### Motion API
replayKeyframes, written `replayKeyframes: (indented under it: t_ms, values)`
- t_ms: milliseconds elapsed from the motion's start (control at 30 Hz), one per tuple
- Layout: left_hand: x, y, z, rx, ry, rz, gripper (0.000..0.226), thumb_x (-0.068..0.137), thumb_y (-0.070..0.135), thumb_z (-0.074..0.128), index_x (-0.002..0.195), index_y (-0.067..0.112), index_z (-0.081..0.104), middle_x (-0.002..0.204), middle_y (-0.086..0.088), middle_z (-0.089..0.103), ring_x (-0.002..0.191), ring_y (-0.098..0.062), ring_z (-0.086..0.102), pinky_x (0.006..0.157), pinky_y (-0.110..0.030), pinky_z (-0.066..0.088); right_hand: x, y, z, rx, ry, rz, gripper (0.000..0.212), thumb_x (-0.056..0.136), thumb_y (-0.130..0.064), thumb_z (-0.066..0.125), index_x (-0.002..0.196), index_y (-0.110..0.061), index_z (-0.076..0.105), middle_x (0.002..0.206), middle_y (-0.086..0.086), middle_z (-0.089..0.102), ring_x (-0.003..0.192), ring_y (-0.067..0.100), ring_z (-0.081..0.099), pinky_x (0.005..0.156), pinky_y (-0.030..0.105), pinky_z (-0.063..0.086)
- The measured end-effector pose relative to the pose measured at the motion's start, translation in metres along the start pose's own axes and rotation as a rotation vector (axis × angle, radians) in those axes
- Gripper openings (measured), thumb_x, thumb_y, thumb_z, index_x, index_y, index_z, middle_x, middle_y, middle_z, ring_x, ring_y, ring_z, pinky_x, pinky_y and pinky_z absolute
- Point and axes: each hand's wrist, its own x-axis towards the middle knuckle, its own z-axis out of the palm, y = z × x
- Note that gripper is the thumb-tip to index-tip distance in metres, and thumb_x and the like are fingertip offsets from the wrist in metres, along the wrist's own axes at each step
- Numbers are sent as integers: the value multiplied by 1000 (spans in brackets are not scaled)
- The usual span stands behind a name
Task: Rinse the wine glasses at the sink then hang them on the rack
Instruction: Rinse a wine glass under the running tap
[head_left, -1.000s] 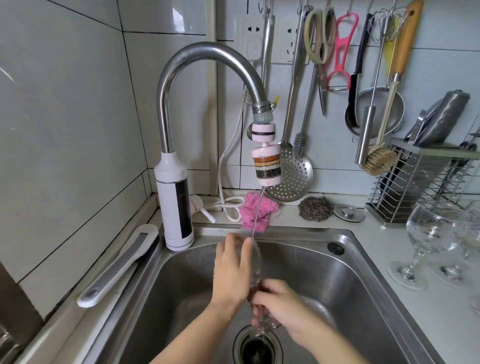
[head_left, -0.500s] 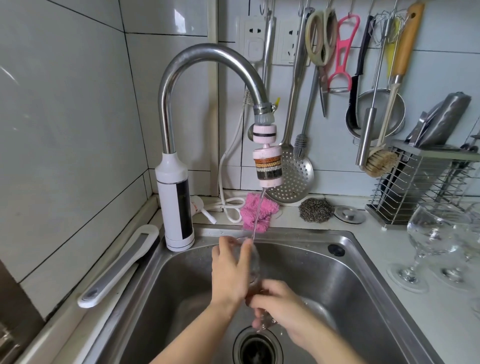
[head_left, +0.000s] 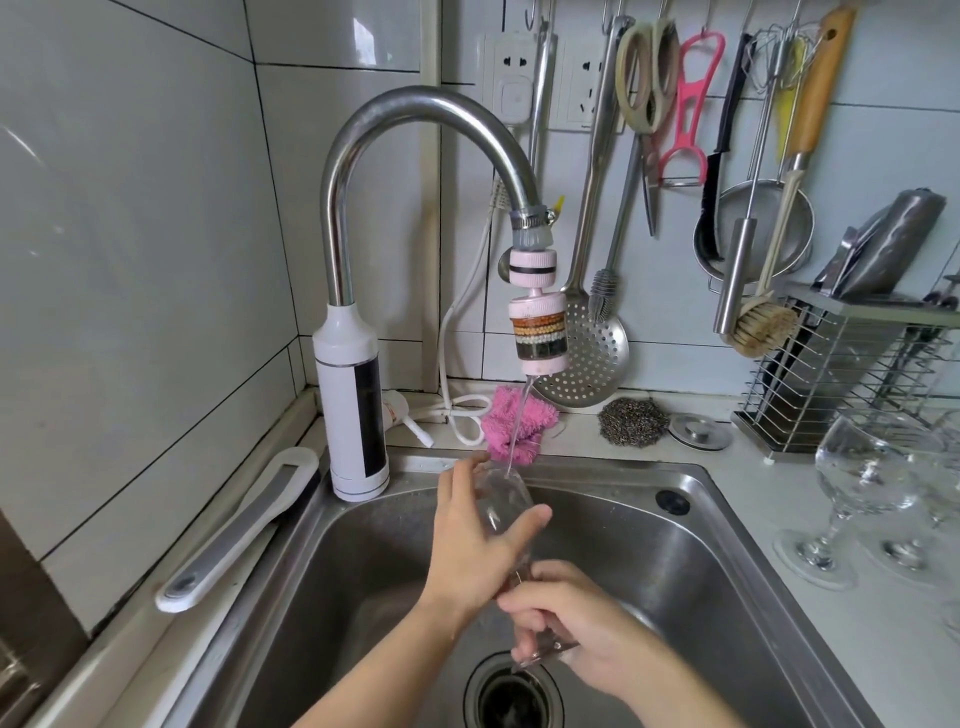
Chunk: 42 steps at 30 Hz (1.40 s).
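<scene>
My left hand (head_left: 467, 538) curls round the bowl of the wine glass (head_left: 506, 496) and my right hand (head_left: 571, 623) grips its stem, rim just below the faucet (head_left: 537, 332), catching its water (head_left: 521, 415).

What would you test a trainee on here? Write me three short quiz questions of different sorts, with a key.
1. True or false: the water stream runs onto the wine glass held over the sink.
2. Which of the hands grips the glass's bowl? A) left hand B) right hand C) neither
3. Fill in: the other glasses stand upright on the counter to the sink's ____.

Key: 1 true. 2 A; the right hand holds the foot end. 3 right.
</scene>
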Motion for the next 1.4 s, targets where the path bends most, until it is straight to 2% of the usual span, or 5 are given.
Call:
replayKeyframes:
  t_ms: [300,467,867,1133,1400]
  values:
    - [2,0,-1,77,155,46,8,100,33,60,107,30,62,108,14,58,105,-2,56,93,-25,43,0,1,6,-45,-2,26,20,62,-11,75,75,-4,61,55,7,51,52,26,62,55,29,50]
    - [-1,2,-1,-39,-3,44,81,66,55,81,136,36,47,130,17,54,121,2,54,103,-15,43,0,-1,0,152,-4,20,27,62,-8,72,66,-10,45,52,5,34,45,21,47,58,33,50]
    - [1,-1,-1,-66,23,-88,83,69,48,87,139,41,42,133,5,54,121,-15,59,105,-39,48,0,-3,0,216,75,5,10,70,0,56,70,-8,61,54,9,44,46,25,49,54,32,46]
    - [13,-1,-5,-936,-79,-716,68,78,68,72,111,8,66,90,-15,67,68,-31,64,55,-34,53,-4,-6,0,233,-104,48,19,64,-14,59,82,-6,61,58,6,44,51,25,56,57,31,49]
    - [3,0,5,-643,-86,-446,83,54,50,93,120,17,56,106,-16,72,83,-29,72,70,-38,58,9,9,-3,-19,169,-85,9,60,-20,59,67,-14,59,51,9,47,47,28,58,50,27,44]
